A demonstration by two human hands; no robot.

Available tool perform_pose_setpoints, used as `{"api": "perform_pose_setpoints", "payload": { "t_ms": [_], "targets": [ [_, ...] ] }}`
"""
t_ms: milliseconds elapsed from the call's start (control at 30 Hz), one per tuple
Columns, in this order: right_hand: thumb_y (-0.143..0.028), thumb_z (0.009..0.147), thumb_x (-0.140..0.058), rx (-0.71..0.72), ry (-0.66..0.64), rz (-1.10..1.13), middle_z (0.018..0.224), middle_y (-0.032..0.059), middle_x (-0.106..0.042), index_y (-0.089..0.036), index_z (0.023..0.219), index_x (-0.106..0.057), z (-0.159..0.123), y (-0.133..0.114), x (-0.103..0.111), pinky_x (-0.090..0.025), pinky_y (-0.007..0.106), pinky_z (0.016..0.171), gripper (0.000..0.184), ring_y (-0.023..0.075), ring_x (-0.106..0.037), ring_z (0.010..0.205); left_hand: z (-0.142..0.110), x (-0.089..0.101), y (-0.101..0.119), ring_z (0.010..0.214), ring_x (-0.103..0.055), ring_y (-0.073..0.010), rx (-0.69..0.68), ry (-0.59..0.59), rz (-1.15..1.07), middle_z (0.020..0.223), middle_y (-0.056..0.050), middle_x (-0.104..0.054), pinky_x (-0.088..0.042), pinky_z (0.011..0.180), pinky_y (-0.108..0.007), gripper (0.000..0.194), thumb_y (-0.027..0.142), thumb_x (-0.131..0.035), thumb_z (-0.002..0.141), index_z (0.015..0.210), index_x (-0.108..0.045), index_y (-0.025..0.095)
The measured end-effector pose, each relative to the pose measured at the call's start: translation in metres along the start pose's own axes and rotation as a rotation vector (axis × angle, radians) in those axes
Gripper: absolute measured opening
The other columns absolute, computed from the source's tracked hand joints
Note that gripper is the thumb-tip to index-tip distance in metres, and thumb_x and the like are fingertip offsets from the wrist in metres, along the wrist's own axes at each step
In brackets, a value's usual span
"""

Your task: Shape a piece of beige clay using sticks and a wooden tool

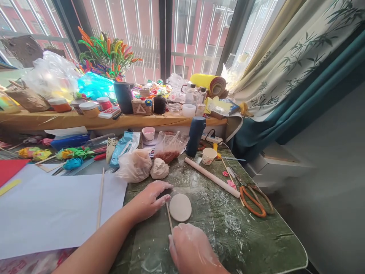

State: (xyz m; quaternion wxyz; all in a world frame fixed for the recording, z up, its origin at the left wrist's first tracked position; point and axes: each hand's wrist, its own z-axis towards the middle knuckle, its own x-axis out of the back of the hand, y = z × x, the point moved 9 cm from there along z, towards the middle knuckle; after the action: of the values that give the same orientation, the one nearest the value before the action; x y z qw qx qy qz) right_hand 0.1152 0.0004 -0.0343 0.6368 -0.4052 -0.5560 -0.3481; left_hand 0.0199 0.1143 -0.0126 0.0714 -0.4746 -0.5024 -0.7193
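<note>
A flat round disc of pale clay (180, 207) lies on a clear sheet (196, 194) over the green table. Along its left edge runs a thin wooden stick (169, 217). The near end of the stick goes into my right hand (191, 243), whose fingers are curled round it. My left hand (151, 199) rests left of the disc, thumb and forefinger apart, with the thumb tip close to the stick's far end. Whether the thumb touches the stick I cannot tell. White powder coats both hands. Just beyond my left hand sits a lump of pale clay (159, 168).
A rolling pin (212, 177) lies diagonally to the right, with orange-handled scissors (255, 201) near the table's edge. Behind stand a paper cup (209, 156), a dark blue bottle (195, 136) and a plastic bag (135, 166). White paper (57, 205) covers the left side.
</note>
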Motion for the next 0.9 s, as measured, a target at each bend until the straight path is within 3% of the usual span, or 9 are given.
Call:
{"api": "perform_pose_setpoints", "payload": {
  "t_ms": [233, 333, 433, 600, 700, 767, 833, 900],
  "targets": [
    [-0.019, 0.088, -0.064, -0.052, 0.031, -0.015, 0.069, 0.005, -0.072, -0.021, 0.074, -0.063, 0.001, 0.004, -0.005, -0.038, 0.028, 0.05, 0.014, 0.0187, -0.066, 0.057, -0.001, -0.001, 0.002, 0.128, -0.058, -0.0268, -0.048, 0.026, 0.02, 0.135, -0.008, -0.067, -0.043, 0.113, -0.046, 0.033, 0.03, -0.046, 0.104, 0.13, -0.065, 0.025],
    [-0.025, 0.085, -0.068, 0.167, 0.061, -0.001, 0.072, 0.0042, -0.071, -0.021, 0.076, -0.059, -0.003, -0.013, -0.017, -0.041, 0.026, 0.051, 0.013, 0.0177, -0.064, 0.059, -0.001, -0.001, 0.002, 0.128, -0.058, -0.0272, -0.04, 0.024, 0.014, 0.135, -0.009, -0.067, -0.043, 0.113, -0.046, 0.033, 0.031, -0.047, 0.103, 0.13, -0.065, 0.024],
    [-0.031, 0.089, -0.066, 0.239, 0.148, 0.006, 0.079, 0.0031, -0.071, -0.022, 0.085, -0.058, -0.015, -0.002, -0.018, -0.047, 0.025, 0.059, 0.012, 0.0179, -0.065, 0.067, -0.002, 0.001, 0.001, 0.127, -0.058, -0.0271, -0.022, 0.027, -0.013, 0.135, -0.008, -0.067, -0.043, 0.113, -0.045, 0.033, 0.033, -0.047, 0.103, 0.13, -0.065, 0.024],
    [-0.035, 0.084, -0.072, 0.261, 0.285, -0.006, 0.095, 0.0056, -0.075, -0.025, 0.1, -0.06, -0.039, 0.023, -0.005, -0.053, 0.031, 0.068, 0.023, 0.0244, -0.069, 0.079, -0.003, 0.004, 0.0, 0.123, -0.06, -0.0267, -0.011, 0.05, -0.054, 0.132, -0.008, -0.068, -0.046, 0.11, -0.043, 0.032, 0.036, -0.05, 0.102, 0.127, -0.066, 0.025],
    [-0.027, 0.08, -0.072, 0.216, 0.264, -0.018, 0.082, 0.0034, -0.072, -0.025, 0.09, -0.059, -0.041, 0.026, -0.006, -0.05, 0.032, 0.059, 0.017, 0.0231, -0.066, 0.067, -0.003, 0.004, -0.001, 0.124, -0.06, -0.0274, -0.006, 0.045, -0.066, 0.132, -0.008, -0.068, -0.046, 0.109, -0.043, 0.032, 0.037, -0.053, 0.101, 0.128, -0.066, 0.025],
    [-0.019, 0.078, -0.069, 0.27, 0.267, -0.011, 0.068, 0.0001, -0.066, -0.026, 0.08, -0.056, -0.041, 0.022, -0.003, -0.044, 0.031, 0.051, 0.015, 0.0196, -0.06, 0.056, -0.003, 0.004, -0.001, 0.124, -0.06, -0.0276, 0.006, 0.046, -0.082, 0.132, -0.008, -0.068, -0.046, 0.109, -0.043, 0.032, 0.037, -0.054, 0.1, 0.128, -0.066, 0.025],
    [-0.015, 0.079, -0.065, 0.363, 0.303, 0.022, 0.063, -0.0013, -0.063, -0.026, 0.075, -0.053, -0.04, 0.022, 0.01, -0.041, 0.029, 0.051, 0.016, 0.0177, -0.057, 0.053, -0.002, 0.006, -0.001, 0.122, -0.061, -0.0271, 0.015, 0.048, -0.104, 0.131, -0.008, -0.069, -0.046, 0.108, -0.041, 0.032, 0.036, -0.052, 0.1, 0.126, -0.067, 0.024],
    [-0.016, 0.083, -0.061, 0.372, 0.302, 0.061, 0.069, 0.0001, -0.065, -0.025, 0.077, -0.055, -0.035, 0.038, 0.027, -0.044, 0.029, 0.059, 0.012, 0.0181, -0.06, 0.061, -0.001, 0.007, -0.001, 0.121, -0.061, -0.0265, 0.028, 0.051, -0.126, 0.13, -0.007, -0.069, -0.046, 0.108, -0.041, 0.033, 0.036, -0.047, 0.102, 0.125, -0.067, 0.024]
  ]
}}
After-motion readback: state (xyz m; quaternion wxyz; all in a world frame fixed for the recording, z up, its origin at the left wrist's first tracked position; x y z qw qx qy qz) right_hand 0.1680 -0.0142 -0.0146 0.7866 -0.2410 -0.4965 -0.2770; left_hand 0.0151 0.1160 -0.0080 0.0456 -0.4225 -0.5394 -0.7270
